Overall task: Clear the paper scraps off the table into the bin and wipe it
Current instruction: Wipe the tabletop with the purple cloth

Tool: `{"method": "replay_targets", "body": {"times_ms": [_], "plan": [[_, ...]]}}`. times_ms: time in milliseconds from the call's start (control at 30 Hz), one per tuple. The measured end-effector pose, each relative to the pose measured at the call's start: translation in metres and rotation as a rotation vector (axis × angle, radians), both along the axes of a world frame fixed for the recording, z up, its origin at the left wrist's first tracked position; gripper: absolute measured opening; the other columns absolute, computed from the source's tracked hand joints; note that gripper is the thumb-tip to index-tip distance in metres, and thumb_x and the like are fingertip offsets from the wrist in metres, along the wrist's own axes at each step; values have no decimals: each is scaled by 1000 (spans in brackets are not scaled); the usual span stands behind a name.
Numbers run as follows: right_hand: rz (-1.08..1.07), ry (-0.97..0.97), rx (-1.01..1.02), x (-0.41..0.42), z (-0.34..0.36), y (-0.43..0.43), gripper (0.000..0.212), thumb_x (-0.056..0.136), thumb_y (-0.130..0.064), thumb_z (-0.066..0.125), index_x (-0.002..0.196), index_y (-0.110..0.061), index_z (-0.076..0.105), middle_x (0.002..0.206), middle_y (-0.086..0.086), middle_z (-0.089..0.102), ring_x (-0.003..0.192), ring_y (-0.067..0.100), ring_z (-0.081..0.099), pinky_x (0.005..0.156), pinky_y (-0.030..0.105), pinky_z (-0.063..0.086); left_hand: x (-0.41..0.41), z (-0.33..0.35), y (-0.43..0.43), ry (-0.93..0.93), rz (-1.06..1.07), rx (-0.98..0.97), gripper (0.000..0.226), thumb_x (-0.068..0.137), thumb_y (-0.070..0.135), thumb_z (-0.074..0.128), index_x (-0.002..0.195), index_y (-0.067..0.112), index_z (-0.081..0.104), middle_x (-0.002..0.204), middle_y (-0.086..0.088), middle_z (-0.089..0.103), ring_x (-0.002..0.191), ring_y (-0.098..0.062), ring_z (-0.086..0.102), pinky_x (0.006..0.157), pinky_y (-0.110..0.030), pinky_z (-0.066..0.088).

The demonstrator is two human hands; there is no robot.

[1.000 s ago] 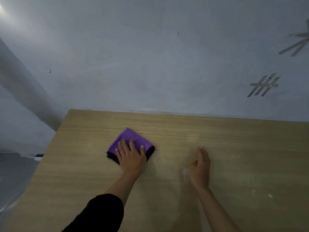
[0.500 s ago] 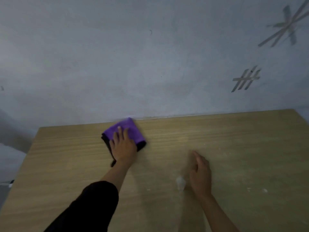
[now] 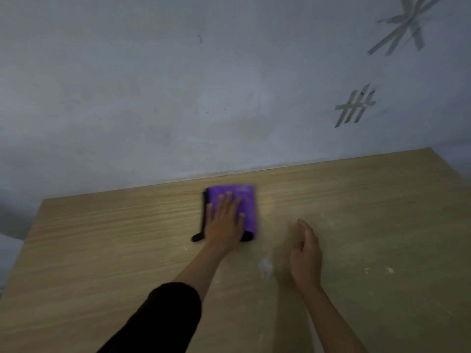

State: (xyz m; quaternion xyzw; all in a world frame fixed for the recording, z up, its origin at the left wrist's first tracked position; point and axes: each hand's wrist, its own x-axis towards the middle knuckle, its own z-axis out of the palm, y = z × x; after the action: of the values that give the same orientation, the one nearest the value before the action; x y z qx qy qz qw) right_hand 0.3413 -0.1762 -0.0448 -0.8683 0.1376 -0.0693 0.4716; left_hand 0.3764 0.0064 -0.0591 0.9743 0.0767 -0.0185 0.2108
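While the left hand (image 3: 224, 222) presses flat, the folded purple cloth (image 3: 242, 200) blurs.

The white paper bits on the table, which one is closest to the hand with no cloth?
The biggest white scrap, just left of the right hand. The small bits farther right lie well away.

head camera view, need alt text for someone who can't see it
A person's left hand presses flat on a folded purple cloth on a wooden table against a grey wall. The right hand rests on its edge beside a small white paper scrap, with a few white specks further right.
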Motion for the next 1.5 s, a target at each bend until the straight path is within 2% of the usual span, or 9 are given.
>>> {"method": "replay_targets", "body": {"times_ms": [200,467,700,833,967,1100,1233,1333,1500], "plan": [[-29,45,-58,-31,0,-45,58,73,15,40,126,-6,52,125,19,51,121,31,46,104,27,29,-53,-5,41,15,493,39,52,97,38,23,147,27,14,158,-3,4,145,-18,-1,117,-43,-6],[186,10,-79,-44,-9,-68,59,68,4,37,124,-3,54,124,20,54,118,31,51,102,25,31,-102,-3,-112,28,18,74,52,85,41,33,132,25,48,141,-7,47,130,-27,44,110,-37,4],[506,-28,-664,-67,-20,-98,51,87,-33,28,128,-17,54,136,8,53,131,29,43,108,45,29,-142,-12,-70,22,201,90,58,86,49,25,137,27,41,147,-23,31,136,-37,31,113,-46,22],[660,1,-708,-84,-19,-115,58,88,-39,19,139,-20,40,149,7,34,140,29,25,113,43,5,-205,-5,-26,64,419,111,69,82,55,14,144,26,24,154,-20,15,143,-30,14,116,-45,13],[693,-13,-675,-93,-16,-124,59,88,-39,17,139,-19,38,149,6,34,141,28,22,114,48,12,-216,-3,-67,51,565,78,74,78,55,14,144,24,27,154,-19,15,144,-30,12,116,-45,8],[700,-57,-644,-103,-12,-132,57,88,-32,20,135,-11,46,144,9,43,137,29,33,111,50,23,-202,-9,-158,7,269,80,62,85,53,26,138,22,38,146,-22,34,136,-35,32,113,-42,13],[697,-58,-621,-113,-13,-147,60,89,-31,15,136,-6,43,145,11,41,137,29,32,113,37,13,-210,-13,-195,21,82,146,62,90,58,15,145,30,14,154,-12,13,142,-29,7,113,-32,-8],[697,-77,-613,-121,-15,-164,59,89,-31,16,134,-6,45,144,11,42,137,28,32,113,40,17,-236,-9,-155,-4,331,98,63,86,53,25,142,25,31,152,-19,23,140,-35,22,114,-38,8],[734,-57,-591,-139,-16,-175,66,86,-36,7,138,-9,39,149,9,35,142,25,22,115,42,14,-334,1,-77,75,670,97,75,76,58,19,146,29,18,156,-17,8,144,-30,8,117,-46,8]]}}
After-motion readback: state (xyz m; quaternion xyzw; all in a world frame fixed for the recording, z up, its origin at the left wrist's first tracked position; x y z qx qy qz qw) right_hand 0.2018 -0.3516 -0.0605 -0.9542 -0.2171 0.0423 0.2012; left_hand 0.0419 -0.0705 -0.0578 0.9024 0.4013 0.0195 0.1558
